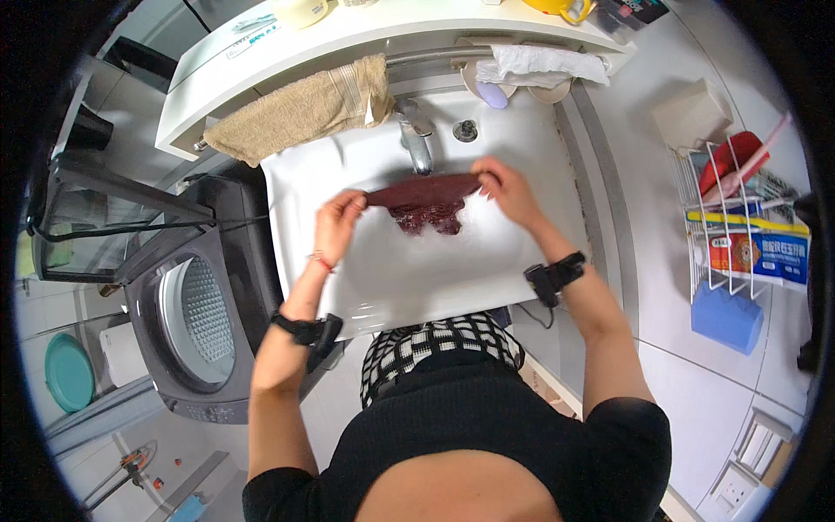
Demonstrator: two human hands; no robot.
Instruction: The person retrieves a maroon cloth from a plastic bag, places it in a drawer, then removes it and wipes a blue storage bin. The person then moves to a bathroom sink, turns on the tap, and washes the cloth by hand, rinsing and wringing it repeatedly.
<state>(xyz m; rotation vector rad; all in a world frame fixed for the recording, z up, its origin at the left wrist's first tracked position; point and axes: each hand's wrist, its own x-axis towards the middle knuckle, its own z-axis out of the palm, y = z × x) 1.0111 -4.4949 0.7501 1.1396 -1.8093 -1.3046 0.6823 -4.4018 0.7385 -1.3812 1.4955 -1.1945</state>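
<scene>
A wet, dark red cloth (427, 202) is stretched sideways over a white washbasin (404, 274), just below the tip of a metal faucet (415, 140). My left hand (340, 218) pinches its left end. At the right end, my right hand (502, 189) grips the fabric between thumb and fingers. The cloth's lower part hangs in glossy folds near the basin's bottom. Whether water is running from the faucet is hard to tell. Both forearms wear black straps with small devices, and a red cord circles my left wrist.
Behind the basin, a tan towel (306, 107) and a white cloth (541, 64) hang on a rail under a white shelf (365, 29). A lilac soap bar (492, 94) lies by the back edge. An open washing machine (196, 320) stands left; a wire rack (717, 215) hangs right.
</scene>
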